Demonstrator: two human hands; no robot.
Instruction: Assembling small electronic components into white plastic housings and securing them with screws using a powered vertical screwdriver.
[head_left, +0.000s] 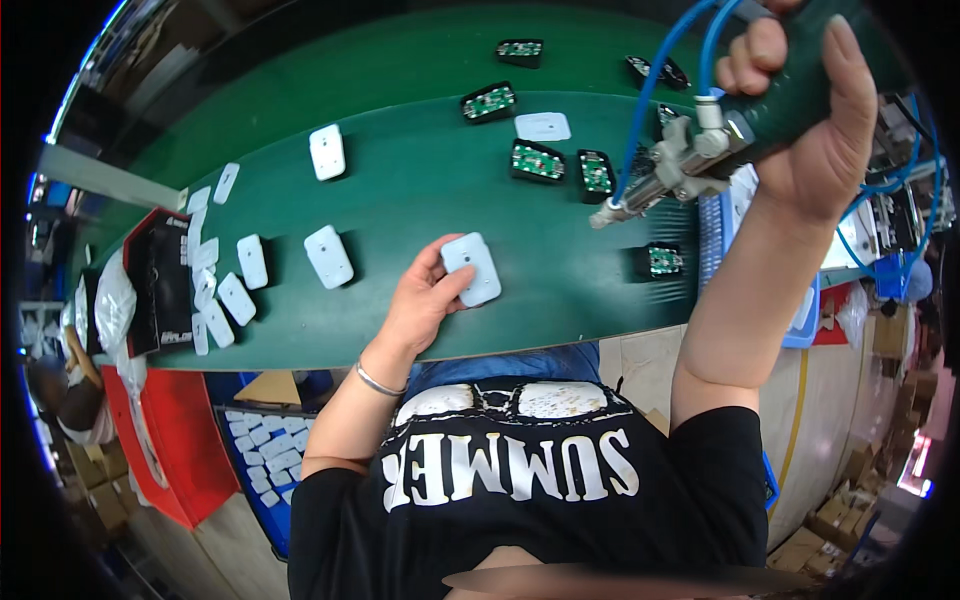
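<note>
My left hand [428,298] pinches a white rounded plastic cover [474,277] just above the table's near edge, thumb on its face. Small dark holes show in the cover. Raised at the upper right, my right hand [800,110] wraps round the dark green body of a hose-fed tool [700,160], probably an air screwdriver. Its metal nozzle points down and left, apart from the cover. Blue air hoses [660,75] run up from its fittings. Part of the grip is out of frame or hidden by my fingers.
Green circuit boards in black housings [538,161] lie beyond and right on the green table [420,180]; one board [664,260] sits nearer. More white covers [329,257] lie left, beside a black box [160,280]. A blue basket [712,235] borders the right side. Below left, a blue tray [240,470] holds several covers.
</note>
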